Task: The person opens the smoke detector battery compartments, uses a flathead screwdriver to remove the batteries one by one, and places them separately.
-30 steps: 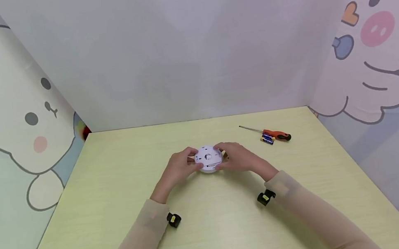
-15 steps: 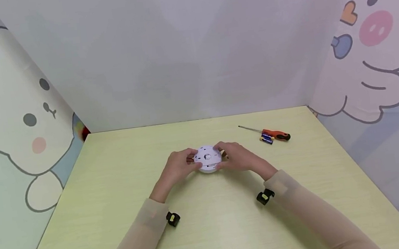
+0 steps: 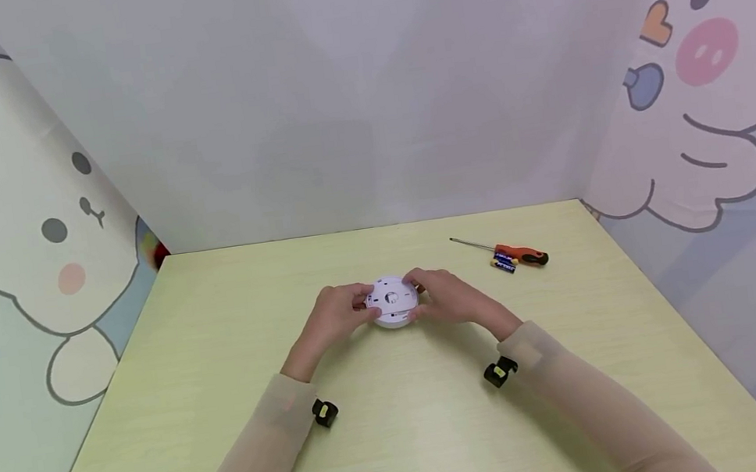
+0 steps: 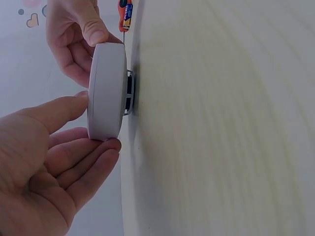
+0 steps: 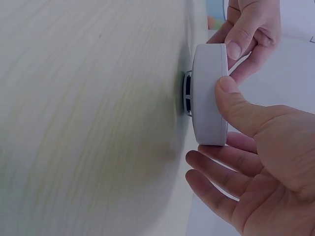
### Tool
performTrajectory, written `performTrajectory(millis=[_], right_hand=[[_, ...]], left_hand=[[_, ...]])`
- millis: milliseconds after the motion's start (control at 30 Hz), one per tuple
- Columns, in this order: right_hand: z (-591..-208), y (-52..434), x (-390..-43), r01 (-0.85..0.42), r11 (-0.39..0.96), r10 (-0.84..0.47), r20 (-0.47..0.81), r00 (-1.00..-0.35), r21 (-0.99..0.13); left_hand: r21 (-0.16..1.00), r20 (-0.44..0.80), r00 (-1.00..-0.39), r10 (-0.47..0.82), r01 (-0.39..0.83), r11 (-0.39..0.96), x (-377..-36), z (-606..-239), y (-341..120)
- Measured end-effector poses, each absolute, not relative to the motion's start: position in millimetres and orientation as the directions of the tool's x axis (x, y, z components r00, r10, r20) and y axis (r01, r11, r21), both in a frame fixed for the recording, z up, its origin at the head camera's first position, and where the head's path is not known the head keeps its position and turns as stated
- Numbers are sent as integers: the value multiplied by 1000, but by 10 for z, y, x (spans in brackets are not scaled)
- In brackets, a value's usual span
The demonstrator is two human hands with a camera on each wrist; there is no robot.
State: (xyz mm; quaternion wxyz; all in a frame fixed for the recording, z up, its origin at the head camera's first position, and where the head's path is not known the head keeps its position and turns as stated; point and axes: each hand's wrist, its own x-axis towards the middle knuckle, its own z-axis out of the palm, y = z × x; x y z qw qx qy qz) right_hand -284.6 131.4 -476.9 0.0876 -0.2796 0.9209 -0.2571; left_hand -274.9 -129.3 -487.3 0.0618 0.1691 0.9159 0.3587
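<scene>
A round white smoke detector [image 3: 385,290] sits back side up at the middle of the table. Slots and a central hole mark its back plate. In the left wrist view the detector [image 4: 106,91] appears edge-on, its slotted vent facing the tabletop. My left hand [image 3: 336,313] grips its left edge, thumb on the back plate and fingers below the rim. On the opposite edge my right hand [image 3: 452,298] holds it, and the right wrist view shows that thumb pressing the detector [image 5: 209,93] from the back while the fingers support the rim.
Toward the back right lies a screwdriver [image 3: 522,254] with a red and black handle, its shaft pointing left. Blue and gold batteries [image 3: 504,264] lie against its handle. A pale wood-grain table [image 3: 401,422] stretches beneath, with fabric walls [image 3: 363,112] around its back and sides.
Both hands keep their hold on the smoke detector, with only slight finger shifts. The whole head view drifts slightly; screwdriver and batteries stay put on the table.
</scene>
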Motion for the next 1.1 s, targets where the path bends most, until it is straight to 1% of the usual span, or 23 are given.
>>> performTrajectory(millis=[267,467,567,667,767,900,1000,1100], right_hand=[[-4759,1331,-2859,-437,720,-544,-48,-838,-539],[-4711,1393,-2870,-445,719,-548,-43,-835,-534],[-4670,1461,-2869,-464,723,-548,-18,-836,-512],[-4638,1524,-2870,-517,715,-569,39,-822,-471],[-4639,1554,-2889,-599,689,-610,120,-783,-408],[-4667,1576,-2934,-715,612,-684,229,-693,-338],[-4707,1591,-2972,-776,550,-725,284,-627,-311],[-4753,1601,-3006,-808,515,-749,308,-587,-287]], left_hand=[[679,53,-924,380,312,664,-2748,-4901,-1317],[698,49,-919,391,312,645,-2755,-4852,-1399],[679,73,-904,422,355,642,-2782,-4812,-1465],[636,131,-874,468,436,637,-2808,-4785,-1512],[577,198,-836,511,521,629,-2822,-4771,-1534],[515,255,-792,555,597,615,-2841,-4766,-1543],[507,264,-777,572,616,603,-2861,-4780,-1547],[499,256,-772,582,621,604,-2881,-4795,-1547]])
